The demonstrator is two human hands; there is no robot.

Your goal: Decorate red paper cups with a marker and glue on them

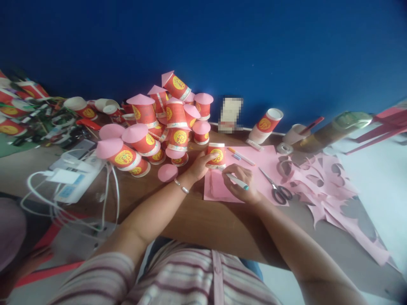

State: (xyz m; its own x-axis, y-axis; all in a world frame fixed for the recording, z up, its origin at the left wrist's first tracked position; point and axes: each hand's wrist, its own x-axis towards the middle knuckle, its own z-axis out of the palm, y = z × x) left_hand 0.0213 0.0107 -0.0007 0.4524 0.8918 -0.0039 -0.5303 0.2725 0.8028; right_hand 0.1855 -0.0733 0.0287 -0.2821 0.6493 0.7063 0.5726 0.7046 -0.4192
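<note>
A red paper cup (216,154) with a yellow emblem is gripped in my left hand (202,166) over the pink paper. Closed around a white marker (237,181) with a green end is my right hand (242,182), just below and right of the cup. The marker's tip is hard to make out near the cup's lower edge. Both hands rest over the sheets of pink paper (263,159). Left of my left hand lies a pink paper disc (168,173). Scissors (277,189) with dark handles lie right of my right hand.
Several cups with pink cone tops (177,114) are piled at the back left. Pink paper scraps (330,186) spread over the right side. A stack of cups (266,125), a tape roll (284,148) and a bottle (333,131) stand behind. White cables (104,190) hang over a power strip (79,176).
</note>
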